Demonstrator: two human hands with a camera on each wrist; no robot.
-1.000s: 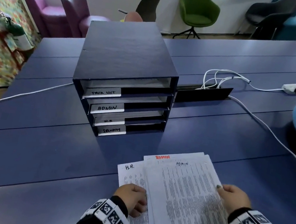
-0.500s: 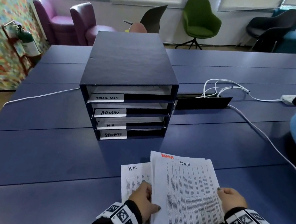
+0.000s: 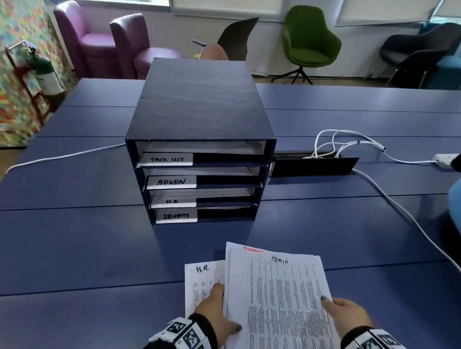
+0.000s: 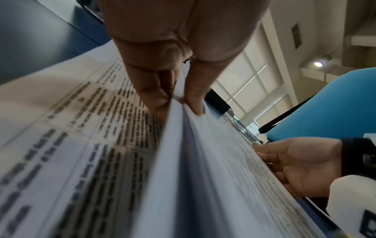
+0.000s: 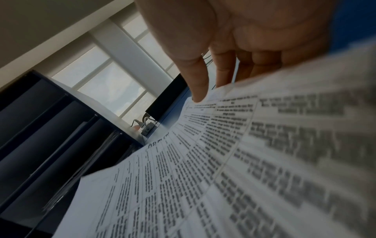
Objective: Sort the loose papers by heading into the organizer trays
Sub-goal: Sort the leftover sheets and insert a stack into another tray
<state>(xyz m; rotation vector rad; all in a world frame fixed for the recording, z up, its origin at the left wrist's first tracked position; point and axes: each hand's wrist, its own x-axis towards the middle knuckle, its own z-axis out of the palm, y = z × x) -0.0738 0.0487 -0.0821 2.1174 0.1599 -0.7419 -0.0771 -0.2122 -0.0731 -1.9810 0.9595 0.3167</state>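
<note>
You are pinching the ADMIN sheets [image 3: 278, 302] by their long edges, left hand [image 3: 217, 308] and right hand [image 3: 349, 313] both closed on them, while the organizer [image 3: 202, 115] is standing straight ahead, its ADMIN tray [image 3: 201, 180] facing you.

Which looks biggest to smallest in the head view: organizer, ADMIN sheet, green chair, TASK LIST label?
1. organizer
2. ADMIN sheet, though it lies nearer the camera, so its apparent size is inflated
3. green chair, far back in the room, so shrunk by distance
4. TASK LIST label, clearly smallest
</note>
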